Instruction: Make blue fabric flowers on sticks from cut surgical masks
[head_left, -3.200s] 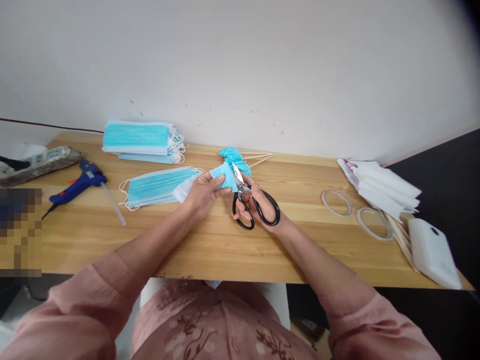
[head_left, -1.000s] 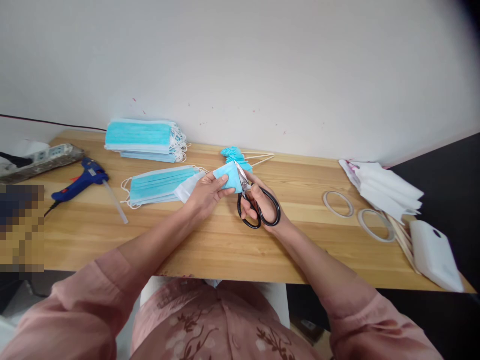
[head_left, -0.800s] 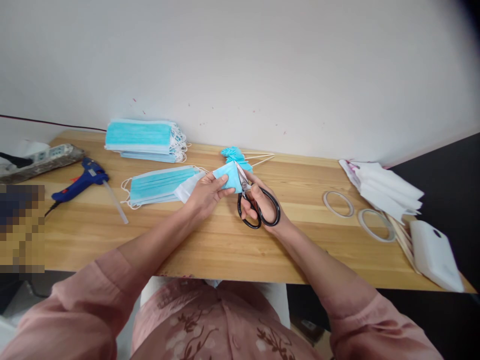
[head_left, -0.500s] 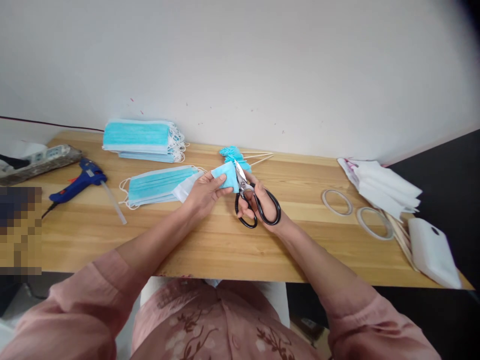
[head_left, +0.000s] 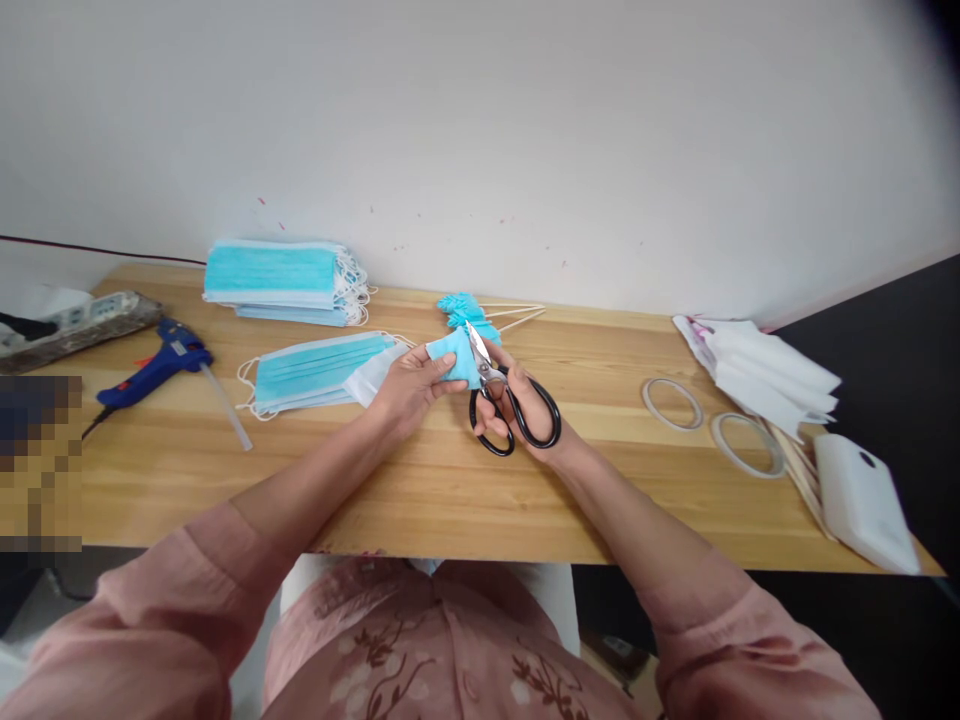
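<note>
at the frame's centre, the left hand [head_left: 412, 385] pinches a folded light-blue piece [head_left: 452, 357] between thumb and fingers, while the right hand [head_left: 534, 405] grips black-handled scissors [head_left: 491, 376] against its edge.

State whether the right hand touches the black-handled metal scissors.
Touching: the head view shows the right hand gripping the black-handled metal scissors by their loops.
</note>
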